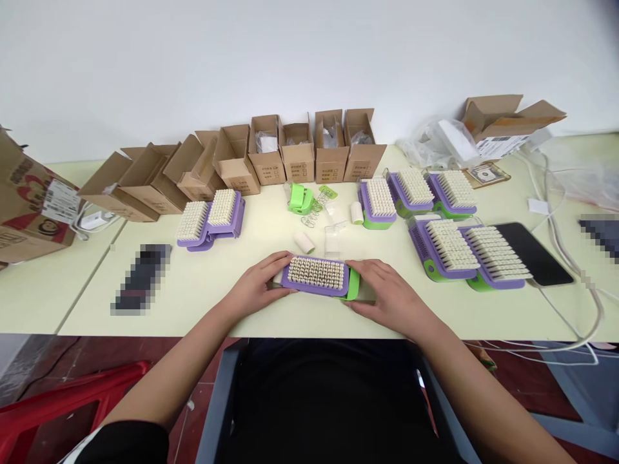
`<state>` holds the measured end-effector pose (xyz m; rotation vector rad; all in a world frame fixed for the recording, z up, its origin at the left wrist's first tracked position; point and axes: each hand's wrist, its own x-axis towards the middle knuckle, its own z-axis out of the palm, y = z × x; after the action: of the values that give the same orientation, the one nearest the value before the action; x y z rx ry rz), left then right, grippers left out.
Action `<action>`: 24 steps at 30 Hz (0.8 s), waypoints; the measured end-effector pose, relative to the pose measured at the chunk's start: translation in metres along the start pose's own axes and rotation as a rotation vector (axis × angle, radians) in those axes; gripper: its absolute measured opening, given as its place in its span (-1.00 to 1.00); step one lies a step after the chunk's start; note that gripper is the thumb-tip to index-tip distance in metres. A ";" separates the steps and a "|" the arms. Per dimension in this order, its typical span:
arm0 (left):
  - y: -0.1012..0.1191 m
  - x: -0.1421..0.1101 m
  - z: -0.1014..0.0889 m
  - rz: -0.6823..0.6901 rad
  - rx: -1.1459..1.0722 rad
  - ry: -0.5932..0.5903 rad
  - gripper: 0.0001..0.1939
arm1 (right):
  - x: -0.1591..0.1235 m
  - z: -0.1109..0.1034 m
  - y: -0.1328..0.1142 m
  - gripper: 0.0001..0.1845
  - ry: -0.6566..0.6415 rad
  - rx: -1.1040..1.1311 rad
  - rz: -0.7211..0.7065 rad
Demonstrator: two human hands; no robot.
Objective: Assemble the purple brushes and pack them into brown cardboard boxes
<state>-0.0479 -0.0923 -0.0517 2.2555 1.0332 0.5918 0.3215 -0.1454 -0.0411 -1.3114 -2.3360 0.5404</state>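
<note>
A purple-and-green brush (316, 273) lies at the near side of the table with its rows of cream bristles facing up. My left hand (261, 282) grips its left end between thumb and fingers. At the other end my right hand (384, 290) is closed around the green part (353, 284) that sticks out from the purple body. Just beyond the brush are a cream roll (304, 242) and a clear plastic piece (332, 240). A bright green part (300, 199) sits farther back, beside some thin wire coils (312, 216).
Two purple brush pieces (211, 219) rest to the left. Several brushes (447, 248) stand on the right, near a dark tablet (532, 252) and white cables (561, 225). Open cardboard boxes (268, 169) line the wall. A partly blurred dark object (142, 277) lies at left.
</note>
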 end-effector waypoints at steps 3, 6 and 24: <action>-0.003 0.001 0.002 0.016 0.001 0.018 -0.27 | 0.001 -0.001 -0.001 -0.18 0.008 -0.020 -0.002; -0.006 0.002 0.004 0.031 -0.013 0.035 -0.27 | 0.000 0.001 -0.001 -0.17 0.027 -0.033 -0.005; -0.011 0.002 0.004 0.038 -0.049 0.040 -0.24 | -0.001 0.015 -0.005 -0.10 0.111 -0.143 -0.004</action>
<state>-0.0500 -0.0863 -0.0622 2.2332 0.9871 0.6734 0.3104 -0.1511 -0.0509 -1.3631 -2.3207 0.2953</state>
